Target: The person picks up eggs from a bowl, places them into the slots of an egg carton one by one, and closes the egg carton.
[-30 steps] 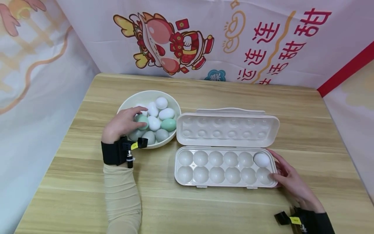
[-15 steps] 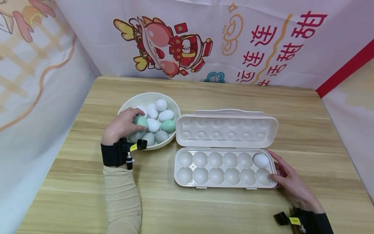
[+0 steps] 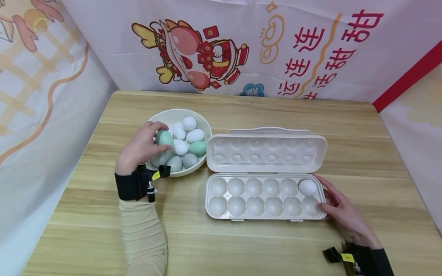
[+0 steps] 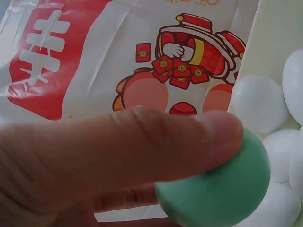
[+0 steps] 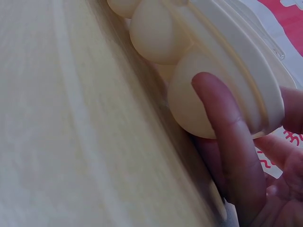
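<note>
At the left, a cream bowl (image 3: 172,114) holds several white, grey and green eggs. My left hand (image 3: 137,146) is over its left side and pinches a green egg (image 3: 164,138) between thumb and fingers. In the left wrist view, the thumb (image 4: 189,139) lies across that green egg (image 4: 222,189), with white eggs (image 4: 259,103) behind. An egg box (image 3: 255,206) lies opened out, with one white egg (image 3: 307,187) in its back right cup. My right hand (image 3: 347,214) grips the box's right end, thumb at the front right cup and fingers around the outside.
The hinged lid (image 3: 269,165) lies folded back behind the cups, close beside the bowl. All stands on a wooden table (image 3: 235,249). Printed cloth (image 3: 114,46) hangs behind the table and at its sides.
My left hand has drawn slightly up and left in the bowl, with the green egg now gripped and lifted a little. The right hand keeps its hold on the egg box.
</note>
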Motion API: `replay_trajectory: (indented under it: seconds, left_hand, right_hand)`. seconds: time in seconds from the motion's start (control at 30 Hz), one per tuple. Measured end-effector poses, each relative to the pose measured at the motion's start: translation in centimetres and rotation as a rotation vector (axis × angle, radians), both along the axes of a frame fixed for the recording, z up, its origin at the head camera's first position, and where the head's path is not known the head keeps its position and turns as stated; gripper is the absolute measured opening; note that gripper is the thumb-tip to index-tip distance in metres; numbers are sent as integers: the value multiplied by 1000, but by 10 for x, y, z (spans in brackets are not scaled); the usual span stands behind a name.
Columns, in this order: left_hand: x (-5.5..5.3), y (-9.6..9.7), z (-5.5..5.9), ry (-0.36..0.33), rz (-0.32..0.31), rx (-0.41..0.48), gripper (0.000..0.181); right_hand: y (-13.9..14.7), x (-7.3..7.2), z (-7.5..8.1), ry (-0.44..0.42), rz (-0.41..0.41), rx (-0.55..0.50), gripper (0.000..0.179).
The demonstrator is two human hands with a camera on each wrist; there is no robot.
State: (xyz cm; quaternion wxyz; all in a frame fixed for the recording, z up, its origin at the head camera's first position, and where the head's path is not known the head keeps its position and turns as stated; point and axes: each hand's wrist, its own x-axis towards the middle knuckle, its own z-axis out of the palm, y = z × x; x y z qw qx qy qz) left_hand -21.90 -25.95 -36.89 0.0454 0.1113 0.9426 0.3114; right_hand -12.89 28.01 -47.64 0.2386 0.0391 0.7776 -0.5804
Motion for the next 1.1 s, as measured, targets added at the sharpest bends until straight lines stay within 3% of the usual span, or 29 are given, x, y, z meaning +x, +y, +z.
replay_trajectory:
  seconds: [0.4,0.7,1.1]
  left_hand:
    - [20,17,20,62,-23,23,48]
    - [33,37,33,168,-85,13,48]
    - [39,71,36,262,-240,67,53]
  right_hand:
    - [0,-3,1,18,10,-21,85]
    - [1,0,-1,36,9,-44,83]
    - [2,2,-1,32,4,-58,83]
